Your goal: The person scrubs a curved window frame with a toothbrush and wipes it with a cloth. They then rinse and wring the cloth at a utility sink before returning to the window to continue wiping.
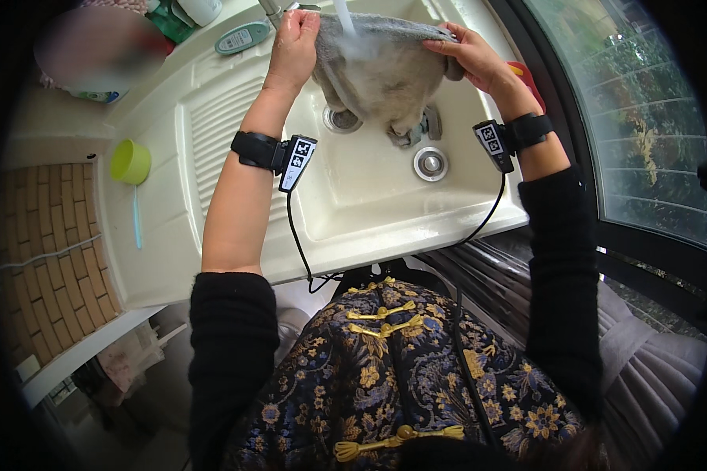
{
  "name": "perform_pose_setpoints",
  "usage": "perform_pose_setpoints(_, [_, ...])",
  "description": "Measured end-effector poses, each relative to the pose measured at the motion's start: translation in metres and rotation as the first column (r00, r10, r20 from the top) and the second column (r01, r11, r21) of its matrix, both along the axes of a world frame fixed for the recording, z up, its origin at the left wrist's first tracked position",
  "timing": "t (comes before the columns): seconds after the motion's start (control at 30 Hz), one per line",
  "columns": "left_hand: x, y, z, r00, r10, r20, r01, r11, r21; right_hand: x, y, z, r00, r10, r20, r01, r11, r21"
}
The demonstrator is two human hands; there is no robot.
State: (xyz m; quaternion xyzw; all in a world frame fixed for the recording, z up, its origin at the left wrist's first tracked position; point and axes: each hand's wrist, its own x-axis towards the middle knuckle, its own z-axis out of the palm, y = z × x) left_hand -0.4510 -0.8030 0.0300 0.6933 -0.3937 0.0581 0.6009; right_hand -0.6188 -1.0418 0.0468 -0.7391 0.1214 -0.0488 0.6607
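Note:
A wet grey towel (383,76) hangs spread between my two hands over the basin of a cream laundry sink (353,200). My left hand (294,50) grips its upper left corner near the faucet (271,10). The upper right corner is pinched in my right hand (468,56). A stream of water (344,17) falls onto the cloth between them. Below the towel's lower edge, another small grey cloth (415,132) lies in the basin. Each wrist wears a black strap with a small cabled device.
A ribbed washboard (224,129) is moulded into the sink's left side. A green scrubbing brush (243,38) rests on the back ledge near bottles (197,9). A lime-green cup (131,162) and a light-blue stick (137,218) are at the far left. Two metal drains (430,164) show; a window (642,106) stands right.

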Motion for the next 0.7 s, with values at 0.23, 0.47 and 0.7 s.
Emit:
perform_pose_setpoints(0.23, [-0.016,0.002,-0.004,0.742,-0.408,-0.533,0.387,0.909,-0.156,-0.003,0.023,0.014,0.992,-0.014,0.126,-0.044,0.894,0.445])
perform_pose_setpoints(0.47, [-0.039,0.004,-0.017,0.912,-0.368,-0.182,0.398,0.685,0.610,0.015,0.029,0.014,0.980,0.018,0.200,-0.103,0.900,0.424])
perform_pose_setpoints(0.7, [-0.017,0.019,-0.010,0.584,-0.216,-0.782,0.485,0.866,0.123,0.006,0.034,-0.013,0.997,0.066,0.027,-0.069,0.990,0.120])
